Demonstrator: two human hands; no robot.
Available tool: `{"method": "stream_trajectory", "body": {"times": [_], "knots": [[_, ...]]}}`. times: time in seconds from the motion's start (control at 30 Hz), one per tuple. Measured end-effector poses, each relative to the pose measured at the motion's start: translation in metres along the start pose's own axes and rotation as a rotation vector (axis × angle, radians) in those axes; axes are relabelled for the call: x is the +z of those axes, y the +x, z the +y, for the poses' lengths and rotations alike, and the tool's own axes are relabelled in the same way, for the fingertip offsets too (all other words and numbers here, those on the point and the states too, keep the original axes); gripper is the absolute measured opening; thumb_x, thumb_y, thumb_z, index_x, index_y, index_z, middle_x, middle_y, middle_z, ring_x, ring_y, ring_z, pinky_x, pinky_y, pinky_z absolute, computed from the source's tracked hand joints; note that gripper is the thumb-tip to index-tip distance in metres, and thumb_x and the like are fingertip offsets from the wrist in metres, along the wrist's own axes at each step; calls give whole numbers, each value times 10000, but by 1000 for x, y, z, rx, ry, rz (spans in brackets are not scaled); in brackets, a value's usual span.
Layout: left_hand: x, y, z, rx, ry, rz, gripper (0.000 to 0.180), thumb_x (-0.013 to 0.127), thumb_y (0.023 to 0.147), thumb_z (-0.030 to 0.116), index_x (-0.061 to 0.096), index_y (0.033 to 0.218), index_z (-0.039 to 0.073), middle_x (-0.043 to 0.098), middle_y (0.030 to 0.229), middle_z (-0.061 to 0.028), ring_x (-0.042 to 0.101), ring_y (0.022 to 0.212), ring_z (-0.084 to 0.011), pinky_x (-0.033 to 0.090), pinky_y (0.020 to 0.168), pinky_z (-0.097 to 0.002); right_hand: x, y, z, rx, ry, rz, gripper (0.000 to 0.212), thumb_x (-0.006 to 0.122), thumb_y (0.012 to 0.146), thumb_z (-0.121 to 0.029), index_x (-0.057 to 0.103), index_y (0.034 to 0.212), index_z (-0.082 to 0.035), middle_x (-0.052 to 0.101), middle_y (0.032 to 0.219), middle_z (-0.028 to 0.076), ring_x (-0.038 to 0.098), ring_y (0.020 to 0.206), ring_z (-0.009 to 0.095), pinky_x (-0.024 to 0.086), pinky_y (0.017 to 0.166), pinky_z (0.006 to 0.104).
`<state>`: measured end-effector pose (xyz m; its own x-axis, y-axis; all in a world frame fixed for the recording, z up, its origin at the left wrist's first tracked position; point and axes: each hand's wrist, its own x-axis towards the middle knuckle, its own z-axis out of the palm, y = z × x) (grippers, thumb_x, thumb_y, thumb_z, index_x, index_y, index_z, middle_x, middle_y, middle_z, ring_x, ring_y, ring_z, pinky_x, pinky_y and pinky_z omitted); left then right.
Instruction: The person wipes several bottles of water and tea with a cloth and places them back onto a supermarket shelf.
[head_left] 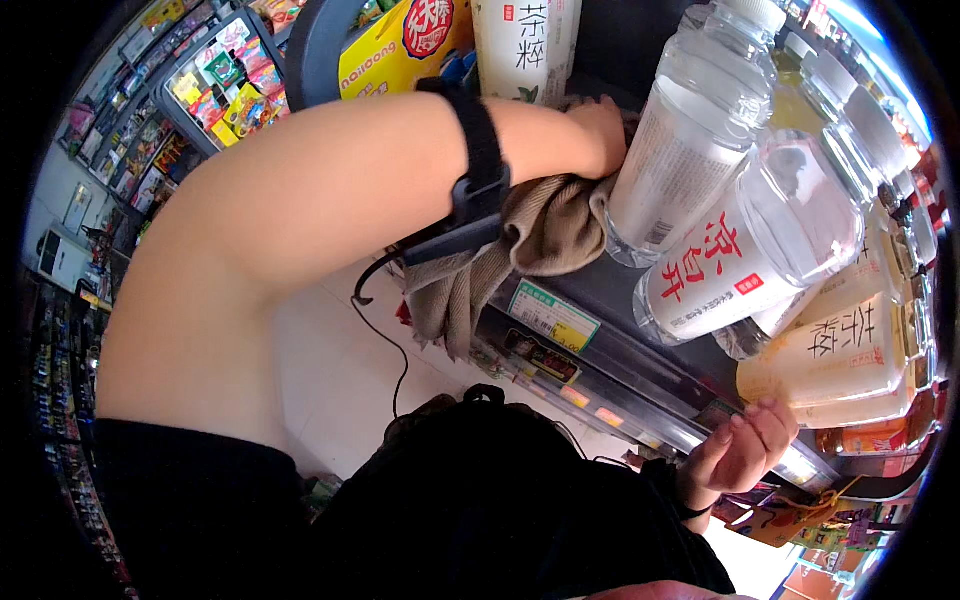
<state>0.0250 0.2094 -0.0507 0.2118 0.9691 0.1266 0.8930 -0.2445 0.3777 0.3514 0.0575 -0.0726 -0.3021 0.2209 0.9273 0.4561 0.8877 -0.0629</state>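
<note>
My left arm, with a black strap, reaches across the shelf. At its end, my left hand (598, 135) is closed on a brown ribbed cloth (560, 225), part of which hangs over the shelf edge. The fingertips are partly hidden behind a clear bottle (690, 130) with a white cap. Beside it leans another clear bottle (755, 235) with red lettering. At the right, by the shelf's front edge, my right hand (745, 448) has its fingers curled in, with nothing visible in them. It is just below a pale yellow drink bottle (830, 350).
A white-labelled bottle (527, 45) stands behind the left hand, next to a yellow box (400, 50). Price tags (555, 316) line the dark shelf edge. More bottles crowd the right side. A black cable (405, 365) dangles over the pale floor. Packaged goods (235, 90) fill a rack at the far left.
</note>
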Motion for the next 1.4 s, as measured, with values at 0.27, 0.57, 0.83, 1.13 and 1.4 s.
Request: {"method": "stream_trajectory", "body": {"times": [0.27,0.57,0.83,1.13,1.4], "knots": [[-21,51,-8,29,28,-76,507,467,805,124,342,1242,-102,494,1153,-289,496,1080,-364,411,898,-369,-3,1,-2,-3,61,-76,100,550,778,-102,458,814,-115,500,748,24,474,684,208,387,654,384],[-37,49,-10,62,50,-111,478,483,799,119,389,1229,-68,505,1159,-261,505,1076,-349,419,888,-367,1,-3,7,-68,65,-40,97,547,785,-125,456,820,-124,498,709,16,473,648,192,372,642,364],[-23,21,4,93,145,-134,455,497,794,115,431,1218,-37,515,1164,-237,512,1072,-337,427,880,-365,2,2,-3,-5,61,-42,118,557,813,-188,480,780,-104,496,669,25,480,619,192,370,636,365],[-27,-45,22,14,446,-286,360,548,768,90,569,1126,60,572,1132,-140,557,1017,-304,470,818,-360,9,2,1,-63,98,15,66,547,754,-100,494,776,-66,475,648,51,447,565,194,365,599,365],[-69,-118,85,-148,159,-293,294,503,795,165,536,1022,-19,595,957,-234,575,912,-363,461,779,-417,1,-2,6,-71,32,-99,68,533,777,-125,486,796,-79,470,643,37,447,575,195,351,610,356]]}}
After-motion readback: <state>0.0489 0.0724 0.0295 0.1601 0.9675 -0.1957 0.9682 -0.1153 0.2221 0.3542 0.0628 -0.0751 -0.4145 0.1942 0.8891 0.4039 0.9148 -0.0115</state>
